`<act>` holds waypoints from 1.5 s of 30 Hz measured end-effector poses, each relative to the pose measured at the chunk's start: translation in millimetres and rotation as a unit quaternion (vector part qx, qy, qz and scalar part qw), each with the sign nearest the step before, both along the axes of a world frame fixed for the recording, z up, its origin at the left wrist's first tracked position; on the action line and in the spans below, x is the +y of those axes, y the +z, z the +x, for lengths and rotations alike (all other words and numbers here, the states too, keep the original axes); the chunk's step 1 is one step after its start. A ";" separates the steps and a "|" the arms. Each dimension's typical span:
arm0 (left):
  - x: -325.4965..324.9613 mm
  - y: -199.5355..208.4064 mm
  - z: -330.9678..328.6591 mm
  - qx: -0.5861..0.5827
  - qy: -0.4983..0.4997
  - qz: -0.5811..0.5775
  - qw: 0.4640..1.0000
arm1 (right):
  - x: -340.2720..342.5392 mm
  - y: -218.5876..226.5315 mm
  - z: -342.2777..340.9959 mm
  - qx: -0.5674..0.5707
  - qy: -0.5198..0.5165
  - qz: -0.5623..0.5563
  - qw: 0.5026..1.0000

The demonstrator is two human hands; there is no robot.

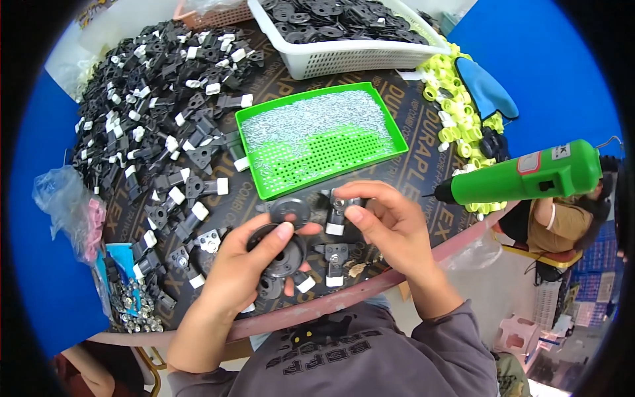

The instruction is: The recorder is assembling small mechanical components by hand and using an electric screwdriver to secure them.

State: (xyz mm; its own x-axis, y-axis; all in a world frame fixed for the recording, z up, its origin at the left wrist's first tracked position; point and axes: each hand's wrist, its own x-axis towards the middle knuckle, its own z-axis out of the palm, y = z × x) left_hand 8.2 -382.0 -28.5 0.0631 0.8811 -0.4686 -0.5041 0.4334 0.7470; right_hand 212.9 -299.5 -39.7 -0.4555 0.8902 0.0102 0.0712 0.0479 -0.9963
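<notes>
Brown-black table [423, 169] under everything. Landmark: green tray [307, 162]. Heap of black parts with white ends [152, 99] left of tray. White basket [360, 61] full of black discs just beyond tray. Green power driver [522, 177] right of tray, tip toward it. Yellow rings [456, 109] also right of tray, farther back.

Left hand [231, 268], near side of tray: thumb clamped over larger black disc [286, 259]; smaller black disc [290, 212] up against it, overlapping. Right hand [400, 228], near side too: thumb and index curled, tips slightly apart over a black-and-white part [335, 218]; can't tell if it's gripped. Silver screws [317, 116] in tray, mostly far half.
</notes>
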 end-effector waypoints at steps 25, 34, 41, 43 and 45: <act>0.8 0.5 -16.4 -0.030 0.025 0.054 0.998 | 16.1 -15.4 15.1 -0.294 0.130 0.356 0.877; 3.2 0.3 -11.1 -0.001 0.044 0.053 0.998 | 21.0 -12.2 9.7 -0.304 0.121 0.395 0.858; 1.3 0.5 -15.9 -0.015 0.029 0.064 0.997 | 28.4 -1.5 8.3 -0.292 0.163 0.352 0.875; 2.0 -0.7 -15.8 -0.022 0.025 0.058 0.998 | 29.6 -1.7 9.7 -0.297 0.168 0.335 0.878; 2.0 -0.4 -15.1 -0.022 0.019 0.054 0.998 | 30.5 -1.8 11.2 -0.296 0.161 0.271 0.902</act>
